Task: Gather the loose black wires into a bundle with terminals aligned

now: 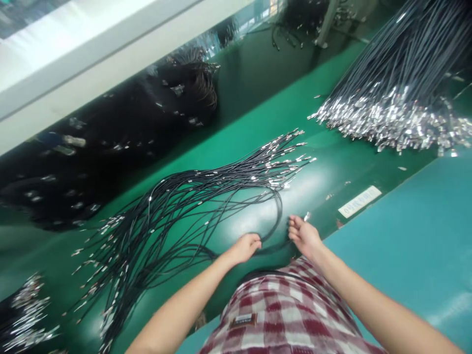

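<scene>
My left hand (pixel 248 247) is closed around a small bunch of black cables (pixel 276 216) that bends in a loop near the table's front edge. Just to its right, my right hand (pixel 303 235) is pinched on a cable, and a shiny connector (pixel 307 216) sticks out above the fingers. A wide bundle of thin black cables (pixel 177 196) with silvery ends lies across the green table (pixel 243 132), to the left of and beyond my hands. Some blur hides exactly how many strands each hand grips.
A thick pile of cables with silver connectors (pixel 401 118) lies at the far right. Dark cable heaps (pixel 129 123) sit under a white shelf edge (pixel 92 59). More connector ends (pixel 31 314) show at lower left. A white label (pixel 359 201) is stuck near the front edge.
</scene>
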A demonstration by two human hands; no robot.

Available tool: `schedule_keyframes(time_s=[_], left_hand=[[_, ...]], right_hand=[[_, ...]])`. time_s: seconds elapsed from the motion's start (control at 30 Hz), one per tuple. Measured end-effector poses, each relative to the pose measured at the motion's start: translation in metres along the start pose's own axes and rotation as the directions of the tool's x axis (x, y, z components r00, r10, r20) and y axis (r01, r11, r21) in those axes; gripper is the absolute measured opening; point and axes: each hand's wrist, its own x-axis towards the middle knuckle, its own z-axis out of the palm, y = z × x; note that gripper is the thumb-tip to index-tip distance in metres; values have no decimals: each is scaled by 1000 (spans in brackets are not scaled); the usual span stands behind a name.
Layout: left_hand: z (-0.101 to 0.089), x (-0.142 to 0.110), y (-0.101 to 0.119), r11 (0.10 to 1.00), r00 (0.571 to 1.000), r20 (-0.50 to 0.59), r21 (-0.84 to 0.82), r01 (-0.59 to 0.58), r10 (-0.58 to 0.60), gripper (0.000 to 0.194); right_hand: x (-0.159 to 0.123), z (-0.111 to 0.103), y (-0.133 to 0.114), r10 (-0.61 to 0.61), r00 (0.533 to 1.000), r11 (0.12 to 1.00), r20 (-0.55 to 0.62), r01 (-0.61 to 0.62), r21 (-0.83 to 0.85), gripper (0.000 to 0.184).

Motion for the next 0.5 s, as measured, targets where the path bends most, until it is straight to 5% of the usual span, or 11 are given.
schedule_keyframes(time_s=[0.17,0.3,0.4,0.5], left_hand=[[22,-29,-14,979,979,-6,-14,-202,202,38],[6,-83,4,975,966,156,48,-217,207,37],[-2,-108,6,971,966,171,112,-213,192,31],[-6,-113,-2,993,992,49,26,-118,117,37]], right_hand=[[-14,-46,27,163,987,987,-13,-163,12,15],[-24,-31,19,225,945,974,236,-216,-64,32],[-29,-7,7,102,908,995,406,-97,-34,34],[-37,4,-3,-89,881,995,465,57,82,28]])
